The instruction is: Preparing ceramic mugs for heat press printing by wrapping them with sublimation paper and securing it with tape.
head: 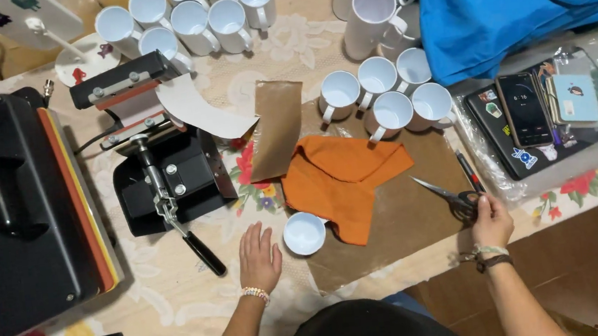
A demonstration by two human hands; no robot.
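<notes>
Left hand lies flat on the worktop, fingers spread a little and holding nothing, just beside a white mug that stands open side up. Right hand is closed over the handles of the scissors; the handles are mostly hidden under the fingers, and the blades point left, apart, over a brown sheet. Both forearms run out of the bottom edge.

An orange cloth lies crumpled on the sheet, touching the mug's far side and covering part of the sheet. A red pen lies just beyond the scissors. Left of the cloth sits a mug press with its lever toward the near edge and a curled white paper in its clamp. A large black press is cut off at the left edge.

Farther off, four mugs cluster beyond the cloth, and a phone lies on a laptop under clear plastic. More mugs stand at the far edge, beside blue fabric.
</notes>
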